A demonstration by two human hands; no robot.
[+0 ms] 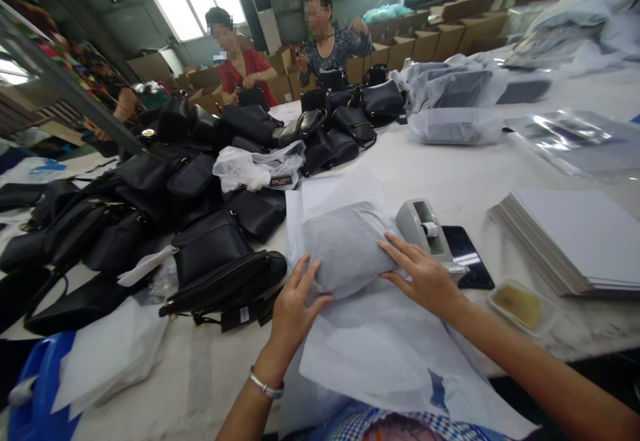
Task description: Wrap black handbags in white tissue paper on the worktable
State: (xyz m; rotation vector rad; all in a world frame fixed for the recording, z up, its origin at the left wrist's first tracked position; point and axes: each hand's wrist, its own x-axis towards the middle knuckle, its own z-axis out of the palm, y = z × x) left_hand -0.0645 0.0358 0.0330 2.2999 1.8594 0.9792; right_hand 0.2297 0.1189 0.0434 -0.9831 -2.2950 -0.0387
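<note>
To your right, a shallow white tray (pixel 547 319) holds something yellowish; farther back, clear plastic (pixel 493 126) encloses a grey bundle (pixel 453 129); a black tag (pixel 281 181) among the black handbags (pixel 210 247) reads what looks like DELUXITY. Your left hand (pixel 295 304) and right hand (pixel 423 277) lie open, fingers spread against either side of the paper-wrapped parcel (pixel 347 247); it's pale grey, softly creased, on white sheets (pixel 360 344) before you.

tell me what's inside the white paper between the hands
The white paper, between the left hand and right hand, bulges around something that shows through only as grey; covered, it cannot be identified.
</note>
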